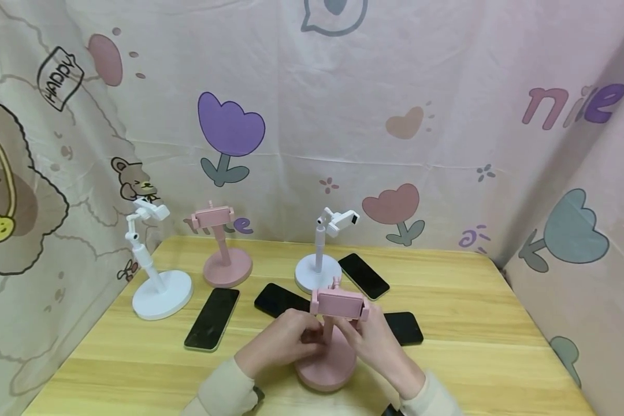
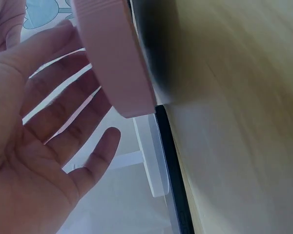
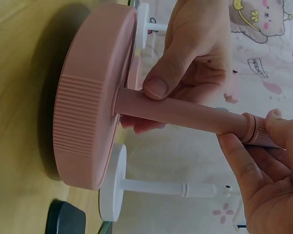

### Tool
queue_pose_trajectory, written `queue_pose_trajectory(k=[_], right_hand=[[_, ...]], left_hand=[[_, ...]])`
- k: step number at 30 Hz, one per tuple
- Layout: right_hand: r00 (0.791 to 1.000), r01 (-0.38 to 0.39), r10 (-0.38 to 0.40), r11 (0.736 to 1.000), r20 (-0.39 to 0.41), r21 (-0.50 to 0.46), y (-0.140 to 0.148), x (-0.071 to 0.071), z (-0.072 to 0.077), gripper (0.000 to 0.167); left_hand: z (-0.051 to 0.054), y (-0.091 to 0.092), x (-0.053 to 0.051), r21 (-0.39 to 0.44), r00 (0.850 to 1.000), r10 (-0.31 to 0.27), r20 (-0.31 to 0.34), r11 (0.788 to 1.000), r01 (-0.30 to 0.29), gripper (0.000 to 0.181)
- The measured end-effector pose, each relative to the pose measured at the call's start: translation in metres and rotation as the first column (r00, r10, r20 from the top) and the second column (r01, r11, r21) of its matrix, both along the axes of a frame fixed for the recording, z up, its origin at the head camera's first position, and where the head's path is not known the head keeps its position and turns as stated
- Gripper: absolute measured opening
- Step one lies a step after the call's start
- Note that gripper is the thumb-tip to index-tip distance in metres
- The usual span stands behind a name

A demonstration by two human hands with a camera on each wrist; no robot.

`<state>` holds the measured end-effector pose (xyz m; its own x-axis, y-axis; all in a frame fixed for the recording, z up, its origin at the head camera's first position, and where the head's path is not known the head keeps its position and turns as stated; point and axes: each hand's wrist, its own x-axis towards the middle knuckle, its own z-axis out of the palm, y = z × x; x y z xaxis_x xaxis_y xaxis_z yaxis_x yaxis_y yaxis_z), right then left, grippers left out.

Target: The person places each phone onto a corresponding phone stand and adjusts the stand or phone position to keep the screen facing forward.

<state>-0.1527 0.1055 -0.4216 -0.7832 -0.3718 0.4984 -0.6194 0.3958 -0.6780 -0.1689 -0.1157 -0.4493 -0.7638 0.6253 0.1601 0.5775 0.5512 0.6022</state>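
A pink phone stand [image 1: 325, 372] with a round base is in front of me, between both hands. My left hand [image 1: 286, 341] grips the lower part of its pole [image 3: 185, 112], thumb on the near side, just above the base. Higher up, my right hand [image 1: 378, 346] pinches the ribbed collar [image 3: 258, 130] with thumb and fingers. The clamp [image 1: 340, 304] at the top holds no phone. In the left wrist view, the pink base [image 2: 115, 58] hides some of my left fingers. A shadow lies beside the base; whether it touches the table cannot be told.
White stands [image 1: 162, 294] [image 1: 318, 274] and another pink stand [image 1: 227, 268] stand farther back. Black-screened phones [image 1: 212, 319] [image 1: 364, 276] lie flat on the wooden table [image 1: 473, 346]; two more phones [image 1: 281, 299] [image 1: 404, 328] are partly hidden by the hands and the stand. A printed curtain surrounds the table.
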Motion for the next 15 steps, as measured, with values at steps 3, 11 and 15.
queue_pose_trajectory(k=[3, 11, 15], right_hand=[[1.0, -0.012, 0.012, 1.0, 0.013, 0.017, -0.0008, 0.0025, -0.001, 0.027], [0.999, -0.047, 0.047, 0.998, 0.001, 0.043, -0.0008, 0.0077, -0.0024, 0.025], [0.998, -0.064, 0.065, 0.997, -0.014, 0.05, -0.0013, 0.0096, -0.0031, 0.025]], left_hand=[[-0.0001, -0.0007, 0.0012, -0.013, 1.0, -0.009, 0.02, 1.0, 0.009, 0.005], [-0.0004, -0.0028, 0.0047, -0.002, 0.999, -0.029, 0.027, 1.0, 0.029, 0.005], [-0.0004, -0.0033, 0.0073, 0.024, 0.999, -0.028, 0.044, 0.999, 0.027, 0.009]])
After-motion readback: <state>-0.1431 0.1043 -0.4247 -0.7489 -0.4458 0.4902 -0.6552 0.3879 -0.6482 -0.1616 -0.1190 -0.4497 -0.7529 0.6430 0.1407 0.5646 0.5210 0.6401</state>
